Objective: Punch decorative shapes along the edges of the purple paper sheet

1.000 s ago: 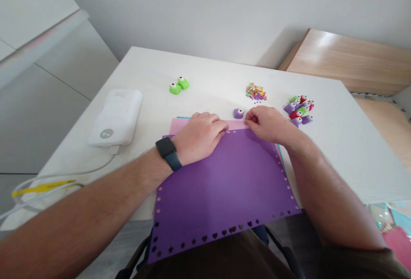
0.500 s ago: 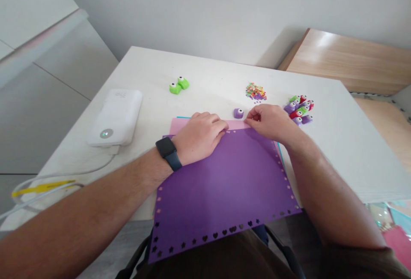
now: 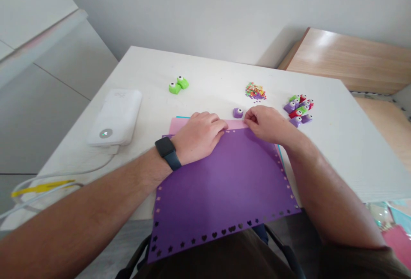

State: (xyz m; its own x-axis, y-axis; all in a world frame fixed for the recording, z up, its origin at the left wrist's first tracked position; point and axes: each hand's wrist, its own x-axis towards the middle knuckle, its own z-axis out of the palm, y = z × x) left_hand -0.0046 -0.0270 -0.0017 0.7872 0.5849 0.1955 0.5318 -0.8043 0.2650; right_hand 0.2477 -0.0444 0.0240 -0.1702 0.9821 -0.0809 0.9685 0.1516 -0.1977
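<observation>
A purple paper sheet [image 3: 224,184] with star and heart holes punched along its edges lies over a pink sheet [image 3: 236,124]. My left hand [image 3: 202,137], with a dark smartwatch [image 3: 165,146] at the wrist, rests palm down on the purple sheet's far edge, its fingers slightly bent. At the far edge of the pink sheet, my right hand [image 3: 266,122] is closed in a pinch; what its fingertips hold, if anything, is hidden. A purple craft punch [image 3: 238,112] with a star on its white button stands just beyond the sheets, left of my right fingertips.
Two green punches [image 3: 178,84] stand at the back left. A pile of colourful paper cutouts [image 3: 256,91] lies behind my right hand, and a cluster of punches [image 3: 300,109] stands further right. At left sits a white power bank [image 3: 116,117] with a cable. The purple sheet overhangs the table's front edge.
My right hand has shifted very slightly, its fingers curling a little more at the sheet's edge. My left hand and the sheets stay in place.
</observation>
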